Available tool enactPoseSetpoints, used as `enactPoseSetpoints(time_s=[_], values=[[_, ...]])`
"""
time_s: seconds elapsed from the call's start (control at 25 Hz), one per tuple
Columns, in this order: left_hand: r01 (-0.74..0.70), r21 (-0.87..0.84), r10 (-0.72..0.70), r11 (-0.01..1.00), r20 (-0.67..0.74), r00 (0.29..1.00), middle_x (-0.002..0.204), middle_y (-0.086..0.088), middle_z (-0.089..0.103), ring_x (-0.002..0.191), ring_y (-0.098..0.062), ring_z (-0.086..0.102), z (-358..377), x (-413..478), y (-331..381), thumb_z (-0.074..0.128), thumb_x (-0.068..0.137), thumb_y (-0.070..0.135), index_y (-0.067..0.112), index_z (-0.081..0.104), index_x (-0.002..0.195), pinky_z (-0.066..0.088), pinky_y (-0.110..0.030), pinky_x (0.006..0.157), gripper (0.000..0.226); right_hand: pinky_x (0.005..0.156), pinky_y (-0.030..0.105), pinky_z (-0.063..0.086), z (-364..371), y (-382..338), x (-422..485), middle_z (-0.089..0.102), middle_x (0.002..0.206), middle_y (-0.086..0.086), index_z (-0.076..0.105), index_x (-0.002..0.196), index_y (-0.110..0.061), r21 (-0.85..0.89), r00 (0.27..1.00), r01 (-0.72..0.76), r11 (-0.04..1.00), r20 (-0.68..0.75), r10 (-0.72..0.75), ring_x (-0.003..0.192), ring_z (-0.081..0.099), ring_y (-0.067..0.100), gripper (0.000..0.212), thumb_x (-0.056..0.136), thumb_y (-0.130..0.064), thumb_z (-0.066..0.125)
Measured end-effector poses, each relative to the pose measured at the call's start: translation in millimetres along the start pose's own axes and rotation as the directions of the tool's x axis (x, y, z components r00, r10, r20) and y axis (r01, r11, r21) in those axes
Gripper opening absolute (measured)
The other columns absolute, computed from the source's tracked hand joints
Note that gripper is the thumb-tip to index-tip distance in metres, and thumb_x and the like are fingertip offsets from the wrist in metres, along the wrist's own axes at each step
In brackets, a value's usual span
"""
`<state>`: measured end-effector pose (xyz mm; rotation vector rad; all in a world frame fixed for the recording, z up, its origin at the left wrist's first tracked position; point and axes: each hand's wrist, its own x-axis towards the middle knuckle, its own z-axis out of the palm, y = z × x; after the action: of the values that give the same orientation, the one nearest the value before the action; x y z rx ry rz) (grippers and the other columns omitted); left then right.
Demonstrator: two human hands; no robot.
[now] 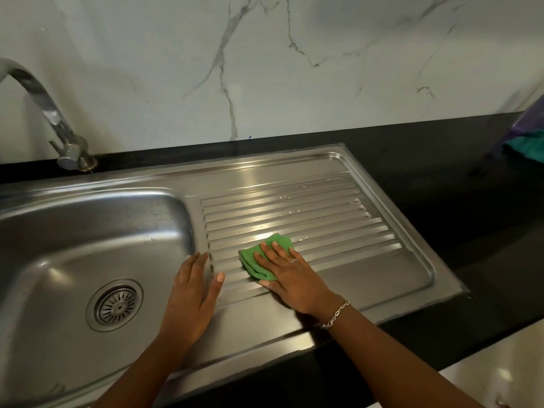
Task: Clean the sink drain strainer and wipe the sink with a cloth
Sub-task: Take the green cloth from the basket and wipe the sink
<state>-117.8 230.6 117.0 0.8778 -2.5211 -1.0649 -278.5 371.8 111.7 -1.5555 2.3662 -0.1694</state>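
From the head camera, your right hand (290, 270) lay flat, fingers spread, pressing a folded green cloth (263, 257) onto the ribbed drainboard (338, 219) of the steel sink (73, 231); the palm pinned the cloth rather than clenching it, and the cloth's far edge showed beyond your fingertips. Your left hand (192, 293) rested open and empty on the strip between basin and drainboard, thumb reaching onto the first ribs, just beside the cloth but not touching it. The drain strainer (115, 304) sat seated in the basin floor, to the left of your left hand. A few water drops glinted on the far ribs. The faucet (44, 113) curved up at the back left, against the marbled wall (265, 69). The black countertop (471, 187) framed the sink, with something purple and teal (527, 136) at its far right edge, too cropped to identify.
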Motion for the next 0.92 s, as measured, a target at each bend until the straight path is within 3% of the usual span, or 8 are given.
enactPoseSetpoints(time_s=[0.16,0.36,0.6,0.92], values=[[-0.027,-0.008,0.027,1.0,0.003,1.0,0.146,-0.014,0.035,0.134,-0.029,0.036,10,4,15,0.045,0.091,0.03,0.009,0.035,0.139,0.033,-0.048,0.111,0.053,0.119,0.034,-0.004,-9,39,-14,-0.001,0.16,-0.002,0.008,0.148,-0.025,0.019,0.998,-0.063,0.998,-0.012,0.063,0.147,-0.006,0.014,0.056,0.099,-0.04,0.03],[-0.055,0.008,0.055,0.998,0.029,0.998,0.149,-0.013,0.032,0.138,-0.027,0.03,23,6,31,0.033,0.086,0.055,0.01,0.034,0.14,0.03,-0.048,0.113,0.071,0.118,0.032,-0.003,-21,93,-33,0.001,0.16,-0.002,0.009,0.148,-0.024,0.044,0.986,-0.155,0.987,-0.052,0.157,0.147,-0.004,0.014,0.054,0.1,-0.037,0.031],[-0.08,0.024,0.08,0.996,0.015,0.997,0.145,-0.017,0.038,0.135,-0.03,0.035,31,12,37,0.041,0.09,0.044,0.006,0.039,0.137,0.028,-0.041,0.11,0.06,0.119,0.035,0.0,-26,149,-50,0.004,0.16,-0.001,0.012,0.148,-0.024,0.125,0.946,-0.292,0.948,-0.11,0.306,0.147,-0.001,0.016,0.054,0.1,-0.034,0.033],[-0.054,0.017,0.054,0.998,0.01,0.999,0.143,-0.015,0.039,0.133,-0.031,0.038,40,19,38,0.042,0.086,0.04,0.006,0.041,0.135,0.034,-0.049,0.109,0.06,0.119,0.041,0.002,-33,195,-64,0.005,0.159,0.001,0.013,0.147,-0.022,0.231,0.896,-0.379,0.896,-0.151,0.418,0.147,-0.001,0.02,0.055,0.099,-0.033,0.037]])
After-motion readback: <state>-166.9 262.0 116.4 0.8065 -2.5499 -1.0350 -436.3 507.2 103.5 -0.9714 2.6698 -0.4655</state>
